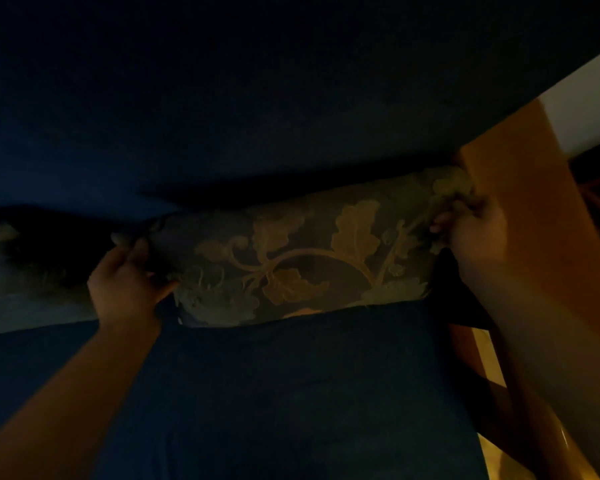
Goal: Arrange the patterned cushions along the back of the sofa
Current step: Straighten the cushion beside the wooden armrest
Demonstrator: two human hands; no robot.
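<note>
The scene is dim. A dark cushion with a pale leaf-and-vine pattern [302,258] lies along the back of the blue sofa, where the seat [291,393] meets the backrest [257,116]. My left hand [129,285] grips its left end and my right hand [471,230] grips its right end, beside the wooden armrest. A second patterned cushion [21,265] lies further left along the same line, partly cut off by the frame edge and mostly in shadow.
An orange-brown wooden armrest post [520,209] stands at the sofa's right end, tight against the held cushion. A white wall strip [586,98] shows behind it. Lower wooden frame parts [492,410] run down the right side.
</note>
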